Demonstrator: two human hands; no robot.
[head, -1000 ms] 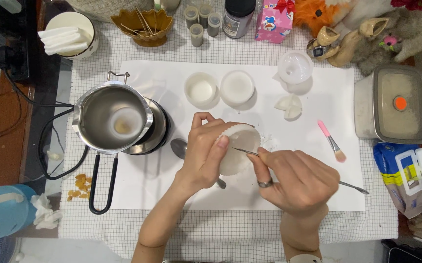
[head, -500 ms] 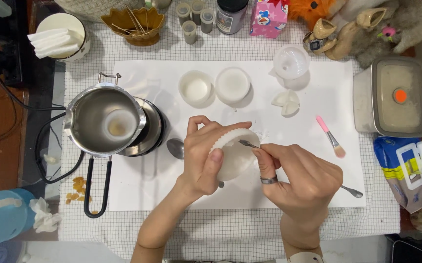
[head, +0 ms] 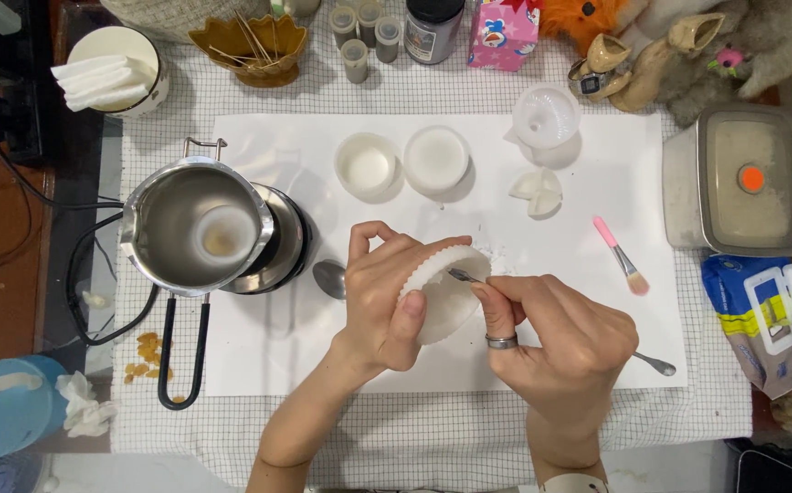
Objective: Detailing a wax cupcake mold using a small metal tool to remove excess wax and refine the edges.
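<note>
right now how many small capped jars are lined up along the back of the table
4. Three sit in a cluster at the back edge: jar, jar, jar; a fourth jar stands just in front. More may be hidden past the frame's top.

Pink carton (head: 503, 34) with red and blue print at the table's far edge, dark labelled jar (head: 432, 27) just beside it, blue-and-yellow pouch (head: 750, 315) at the right edge

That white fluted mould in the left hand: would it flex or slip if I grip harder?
The mould looks like thin, translucent silicone, so it would probably flex rather than crack. The left hand cups it on edge with thumb and fingers wrapped around, so it seems light. Its ridged rim likely aids grip; the tool pressing on it may dent it.
</note>
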